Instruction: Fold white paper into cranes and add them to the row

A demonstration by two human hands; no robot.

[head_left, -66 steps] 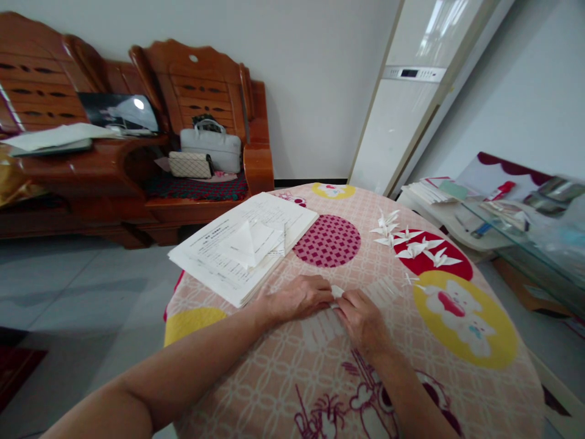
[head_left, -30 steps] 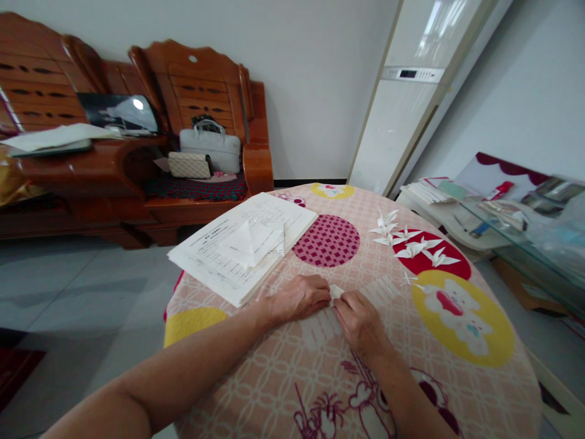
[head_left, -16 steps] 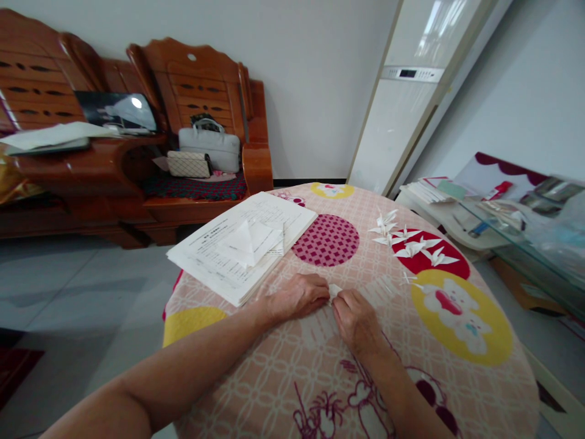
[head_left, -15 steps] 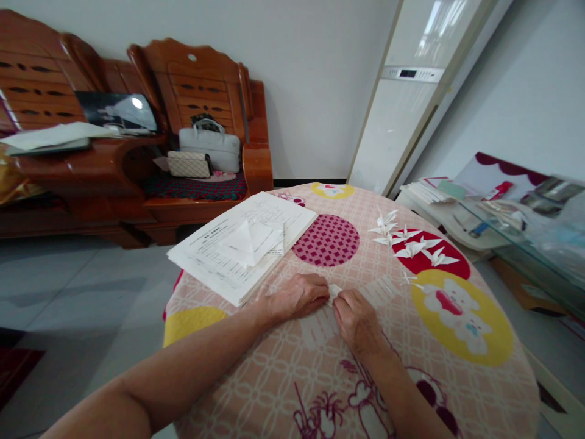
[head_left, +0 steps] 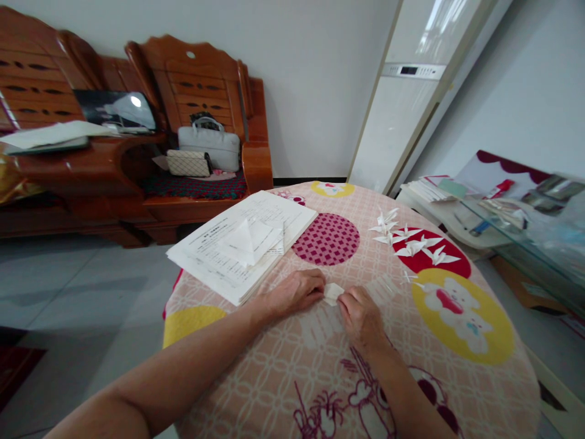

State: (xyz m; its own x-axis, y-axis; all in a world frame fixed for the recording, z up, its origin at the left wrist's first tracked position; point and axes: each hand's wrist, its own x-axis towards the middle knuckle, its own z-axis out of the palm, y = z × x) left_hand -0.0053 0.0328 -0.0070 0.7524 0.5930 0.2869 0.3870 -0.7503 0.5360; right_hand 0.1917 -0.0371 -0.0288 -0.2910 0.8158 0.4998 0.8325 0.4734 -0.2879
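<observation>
Between my two hands, low over the patterned tablecloth [head_left: 283, 366], is a small piece of folded white paper [head_left: 333, 294]. My left hand [head_left: 299, 289] pinches its left edge with curled fingers. On the opposite edge, the fingertips of my right hand [head_left: 362, 314] are closed. Fingers cover both ends of the paper, so its full shape is hidden. Beyond my left hand lies a stack of printed sheets [head_left: 214, 268] with loose folded paper squares [head_left: 251, 241] on top. Several folded white paper cranes [head_left: 414, 247] sit in a group to the right.
A glass-topped side table [head_left: 516, 231] with papers and odds and ends adjoins the round table on the right. Behind stands a tall white air conditioner [head_left: 402, 116]. A wooden chair [head_left: 205, 79] at the back left holds a grey bag [head_left: 210, 146] and a quilted purse [head_left: 188, 163].
My hands have drawn slightly apart, the left one moving left and the right one right. More of the folded paper shows between them.
</observation>
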